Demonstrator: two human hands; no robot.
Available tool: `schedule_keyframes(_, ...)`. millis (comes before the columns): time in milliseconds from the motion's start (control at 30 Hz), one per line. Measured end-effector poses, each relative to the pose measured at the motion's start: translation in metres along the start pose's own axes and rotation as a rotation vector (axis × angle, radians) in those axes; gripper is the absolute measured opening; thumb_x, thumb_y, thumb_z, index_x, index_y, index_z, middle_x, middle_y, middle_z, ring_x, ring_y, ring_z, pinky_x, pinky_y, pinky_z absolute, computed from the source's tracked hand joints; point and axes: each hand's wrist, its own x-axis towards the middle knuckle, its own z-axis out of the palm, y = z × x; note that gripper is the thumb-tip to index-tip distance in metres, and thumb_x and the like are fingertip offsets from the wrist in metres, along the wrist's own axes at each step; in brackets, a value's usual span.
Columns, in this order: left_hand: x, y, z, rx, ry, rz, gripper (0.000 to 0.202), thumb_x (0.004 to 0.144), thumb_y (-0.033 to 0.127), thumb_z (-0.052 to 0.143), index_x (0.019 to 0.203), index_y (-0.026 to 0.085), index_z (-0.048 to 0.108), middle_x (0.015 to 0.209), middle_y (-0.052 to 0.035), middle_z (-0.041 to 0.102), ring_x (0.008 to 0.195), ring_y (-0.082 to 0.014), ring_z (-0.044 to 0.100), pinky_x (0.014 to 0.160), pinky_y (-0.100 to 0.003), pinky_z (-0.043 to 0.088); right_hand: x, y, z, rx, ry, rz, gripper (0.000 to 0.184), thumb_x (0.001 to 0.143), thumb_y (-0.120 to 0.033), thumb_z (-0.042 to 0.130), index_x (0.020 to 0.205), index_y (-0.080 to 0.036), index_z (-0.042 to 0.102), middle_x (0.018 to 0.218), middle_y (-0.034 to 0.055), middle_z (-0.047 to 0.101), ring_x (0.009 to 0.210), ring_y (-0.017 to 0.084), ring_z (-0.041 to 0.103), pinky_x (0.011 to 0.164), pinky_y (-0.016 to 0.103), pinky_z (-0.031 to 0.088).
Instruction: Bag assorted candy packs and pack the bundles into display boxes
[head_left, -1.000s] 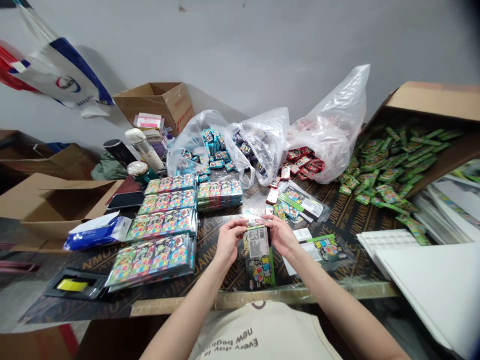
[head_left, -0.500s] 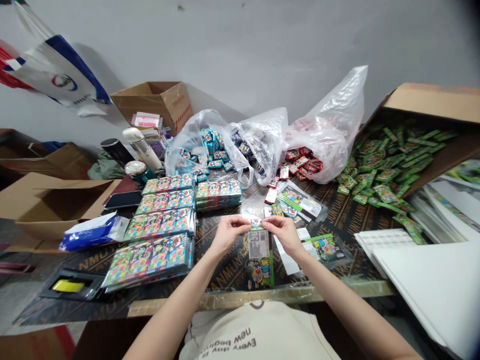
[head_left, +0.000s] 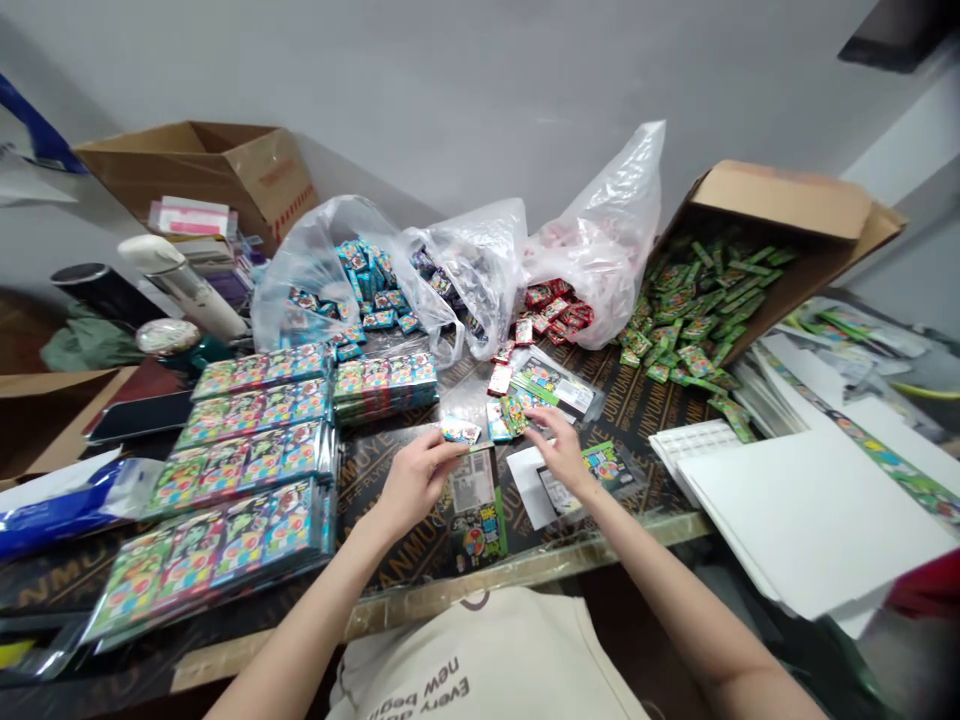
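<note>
A printed pouch [head_left: 480, 520] lies flat on the worktop [head_left: 652, 420], near its front edge and directly before the person. The left hand [head_left: 414, 482] is at the pouch's upper left corner, thumb and fingers pinching its upper edge. Just beyond these fingertips lies a white-and-blue packet [head_left: 460, 430]. The right hand [head_left: 559, 450] reaches to a green packet [head_left: 515, 414], its fingers slightly parted at the packet's right side; whether they grip it cannot be told. Beside the right hand lie a white paper [head_left: 529, 487] and a second pouch [head_left: 606, 462]. To the left stand stacks of four-panel packs [head_left: 247, 540]. Behind, three clear bags [head_left: 499, 250] contain blue, dark and red packets. At the right, a tilted carton [head_left: 780, 200] spills green packets [head_left: 694, 325] near white sheets [head_left: 817, 510].
</note>
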Motion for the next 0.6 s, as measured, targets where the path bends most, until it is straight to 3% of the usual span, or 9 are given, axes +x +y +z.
schedule_keyframes(100, -0.003, -0.001, 0.000, 0.041, -0.002, 0.005, 0.026, 0.086, 0.022, 0.044, 0.100, 0.023, 0.066, 0.074, -0.0027, 0.049, 0.068, -0.0137, 0.049, 0.062, -0.024, 0.039, 0.011, 0.046, -0.025, -0.296, -0.021, 0.107, 0.015, 0.076, -0.025, 0.057, 0.085, -0.020, 0.068, 0.088, 0.0060, 0.058, 0.091, 0.021, 0.051, 0.083, 0.035, 0.036)
schedule_keyframes(233, -0.005, 0.000, 0.004, 0.022, 0.008, 0.007, 0.028, 0.086, 0.019, 0.042, 0.101, 0.024, 0.066, 0.074, -0.0025, 0.048, 0.068, -0.0134, 0.048, 0.062, -0.024, 0.040, 0.013, 0.081, -0.035, -0.404, -0.130, 0.141, 0.006, 0.069, -0.021, 0.063, 0.072, -0.020, 0.068, 0.078, 0.0039, 0.056, 0.087, 0.021, 0.047, 0.080, 0.035, 0.030)
schedule_keyframes(600, -0.005, 0.008, 0.013, 0.050, 0.029, 0.011, 0.029, 0.087, 0.019, 0.039, 0.100, 0.022, 0.065, 0.075, -0.0038, 0.050, 0.071, -0.0149, 0.049, 0.064, -0.025, 0.041, 0.006, 0.081, -0.023, -0.471, -0.232, 0.064, 0.008, 0.072, -0.013, 0.056, 0.068, -0.019, 0.058, 0.081, 0.0057, 0.060, 0.086, 0.021, 0.048, 0.078, 0.032, 0.027)
